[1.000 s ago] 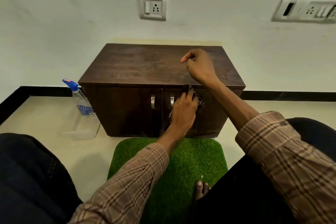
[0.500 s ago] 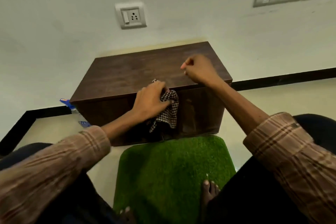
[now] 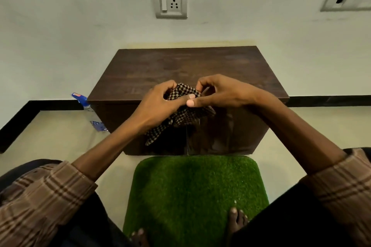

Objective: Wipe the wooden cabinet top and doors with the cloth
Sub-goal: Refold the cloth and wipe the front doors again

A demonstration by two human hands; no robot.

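Both hands are closed on the cloth [image 3: 181, 106] above the near edge of the cabinet [image 3: 186, 70]. The left hand [image 3: 160, 104] pinches its left side; the right hand [image 3: 220, 93] pinches the upper right fold, thumbs nearly touching. A tail hangs before the doors [image 3: 226, 128]. The cloth is judged to be held so for refolding to a fresh face. A spray bottle [image 3: 88, 109] stands at the cabinet's left.

Over the cabinet's [image 3: 186, 66] front edge, the left hand [image 3: 158, 104] and right hand [image 3: 222, 92] grip 1 checked cloth [image 3: 180, 114] (a tail hangs down).
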